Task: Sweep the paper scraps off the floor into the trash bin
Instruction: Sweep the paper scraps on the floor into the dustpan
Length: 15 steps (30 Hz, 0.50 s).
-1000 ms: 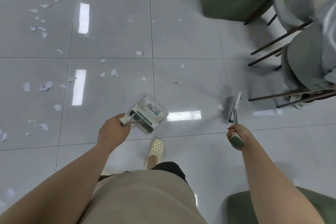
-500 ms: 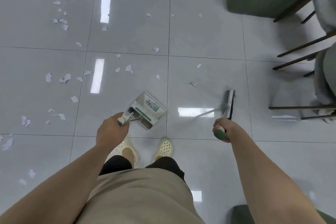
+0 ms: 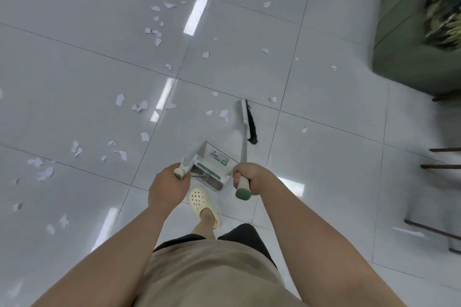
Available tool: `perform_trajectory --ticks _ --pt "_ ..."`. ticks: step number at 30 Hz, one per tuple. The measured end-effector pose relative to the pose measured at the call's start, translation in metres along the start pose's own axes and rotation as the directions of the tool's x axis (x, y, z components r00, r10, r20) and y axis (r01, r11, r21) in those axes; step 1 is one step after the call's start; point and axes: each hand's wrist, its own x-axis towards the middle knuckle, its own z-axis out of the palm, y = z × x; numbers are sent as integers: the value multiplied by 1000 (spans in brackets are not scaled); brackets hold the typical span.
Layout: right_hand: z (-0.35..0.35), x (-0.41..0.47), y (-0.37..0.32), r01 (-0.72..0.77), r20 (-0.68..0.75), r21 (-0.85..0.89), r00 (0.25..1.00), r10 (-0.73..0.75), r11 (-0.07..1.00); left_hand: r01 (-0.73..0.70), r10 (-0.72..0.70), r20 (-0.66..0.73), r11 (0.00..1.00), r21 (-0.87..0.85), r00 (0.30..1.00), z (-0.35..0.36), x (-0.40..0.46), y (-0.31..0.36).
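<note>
Open floor [image 3: 74, 62] left (sofa [image 3: 404, 40] right)

Both forearms are bare, with no sleeve showing down to the left hand [image 3: 166, 190] or the right hand [image 3: 252, 177]. No ring, watch or band shows on either wrist. The person wears a beige top [image 3: 212, 279] that fills the lower middle of the view, black shorts [image 3: 245, 237] below its hem, and a cream perforated clog [image 3: 199, 200] on the one visible foot, the ankle bare above it.
</note>
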Motion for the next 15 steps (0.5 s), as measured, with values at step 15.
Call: perform_trajectory --ticks 15 --pt "113 -5 -123 -91 340 -125 931 129 988 14 -16 -99 1000 -22 995 -47 32 -4"
